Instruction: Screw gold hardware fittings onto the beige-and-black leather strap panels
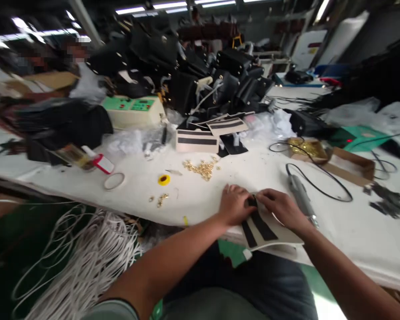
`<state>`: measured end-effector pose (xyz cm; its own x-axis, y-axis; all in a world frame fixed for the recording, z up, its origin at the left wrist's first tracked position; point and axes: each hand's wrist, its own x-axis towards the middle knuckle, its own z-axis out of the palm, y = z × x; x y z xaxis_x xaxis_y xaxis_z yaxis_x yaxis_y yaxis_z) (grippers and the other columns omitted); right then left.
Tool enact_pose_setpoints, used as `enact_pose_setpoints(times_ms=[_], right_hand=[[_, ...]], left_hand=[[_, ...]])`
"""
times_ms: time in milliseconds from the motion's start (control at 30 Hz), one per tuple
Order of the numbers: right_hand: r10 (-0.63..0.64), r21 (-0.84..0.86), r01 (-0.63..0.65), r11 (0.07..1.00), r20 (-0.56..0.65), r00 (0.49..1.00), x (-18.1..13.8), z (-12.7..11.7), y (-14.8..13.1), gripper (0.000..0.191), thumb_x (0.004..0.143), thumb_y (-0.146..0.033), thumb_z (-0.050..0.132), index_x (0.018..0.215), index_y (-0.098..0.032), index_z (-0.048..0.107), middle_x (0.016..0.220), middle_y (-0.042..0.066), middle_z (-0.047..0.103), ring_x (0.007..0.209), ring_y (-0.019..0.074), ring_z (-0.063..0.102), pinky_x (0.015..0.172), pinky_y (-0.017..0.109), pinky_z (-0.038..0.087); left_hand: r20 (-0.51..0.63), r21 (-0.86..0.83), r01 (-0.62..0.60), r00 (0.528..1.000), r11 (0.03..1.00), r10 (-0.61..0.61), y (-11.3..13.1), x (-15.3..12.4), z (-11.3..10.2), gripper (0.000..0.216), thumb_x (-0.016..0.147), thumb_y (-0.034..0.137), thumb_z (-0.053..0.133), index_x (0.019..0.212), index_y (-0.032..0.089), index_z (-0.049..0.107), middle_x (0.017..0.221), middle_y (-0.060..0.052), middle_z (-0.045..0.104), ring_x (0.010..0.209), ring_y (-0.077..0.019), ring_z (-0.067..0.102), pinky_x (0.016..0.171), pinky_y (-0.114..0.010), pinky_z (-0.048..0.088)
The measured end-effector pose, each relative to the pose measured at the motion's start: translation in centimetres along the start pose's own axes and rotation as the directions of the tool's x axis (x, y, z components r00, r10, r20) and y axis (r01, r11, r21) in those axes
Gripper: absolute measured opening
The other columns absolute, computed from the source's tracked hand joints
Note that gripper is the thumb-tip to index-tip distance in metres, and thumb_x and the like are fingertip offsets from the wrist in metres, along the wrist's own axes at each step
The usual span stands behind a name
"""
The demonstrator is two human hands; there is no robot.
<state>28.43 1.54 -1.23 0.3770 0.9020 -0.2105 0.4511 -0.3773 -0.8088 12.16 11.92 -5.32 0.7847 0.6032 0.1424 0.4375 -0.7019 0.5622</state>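
A beige panel with two black stripes [266,229] lies at the near edge of the white table [200,195], partly overhanging it. My left hand [234,206] presses on the panel's upper left end with curled fingers. My right hand [282,207] is closed on its upper edge, fingers pinched at a small dark piece between both hands. What the fingertips hold there is too small to name.
A pile of gold fittings [202,169] and a yellow ring [164,179] lie ahead. A corded grey tool [300,198] rests right of my hands. More striped panels [197,140], black bags [200,75], a green-topped machine [133,111] and cardboard boxes [346,162] stand behind. White cords [86,258] hang at left. A person sits far left.
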Motion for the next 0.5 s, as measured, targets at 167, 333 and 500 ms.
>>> enact_pose_setpoints(times_ms=[167, 333, 500], right_hand=[[0.051, -0.023, -0.05, 0.998, 0.014, 0.999, -0.1, -0.4, 0.2, 0.04, 0.092, -0.057, 0.062, 0.09, -0.02, 0.075, 0.076, 0.0, 0.069, 0.072, 0.0169, 0.058, 0.066, 0.03, 0.041], [0.007, -0.136, 0.001, 0.991, 0.057, 0.998, 0.5, -0.2, 0.7, 0.036, 0.093, -0.052, 0.058, 0.09, -0.021, 0.076, 0.084, 0.002, 0.074, 0.082, 0.0215, 0.064, 0.075, 0.033, 0.044], [-0.056, -0.21, 0.074, 0.975, 0.087, 0.995, 1.2, 0.1, 1.4, 0.033, 0.094, -0.049, 0.056, 0.088, -0.023, 0.074, 0.093, 0.003, 0.074, 0.088, 0.0224, 0.065, 0.083, 0.034, 0.046]], left_hand=[[-0.019, -0.006, -0.01, 1.0, 1.0, 0.01, 0.0, 0.0, 0.4, 0.029, 0.086, 0.044, 0.081, 0.109, 0.028, 0.075, 0.123, -0.001, 0.074, 0.128, -0.0273, 0.055, 0.13, -0.053, 0.024], [-0.015, 0.016, 0.015, 1.0, 1.0, -0.015, 0.4, -0.4, 0.2, 0.031, 0.087, 0.045, 0.08, 0.113, 0.029, 0.073, 0.125, 0.0, 0.074, 0.131, -0.0273, 0.055, 0.132, -0.051, 0.023], [-0.016, -0.021, 0.001, 1.0, 1.0, -0.001, 0.1, -0.3, 0.4, 0.029, 0.089, 0.045, 0.079, 0.111, 0.028, 0.073, 0.126, 0.0, 0.073, 0.132, -0.0266, 0.054, 0.133, -0.051, 0.019]])
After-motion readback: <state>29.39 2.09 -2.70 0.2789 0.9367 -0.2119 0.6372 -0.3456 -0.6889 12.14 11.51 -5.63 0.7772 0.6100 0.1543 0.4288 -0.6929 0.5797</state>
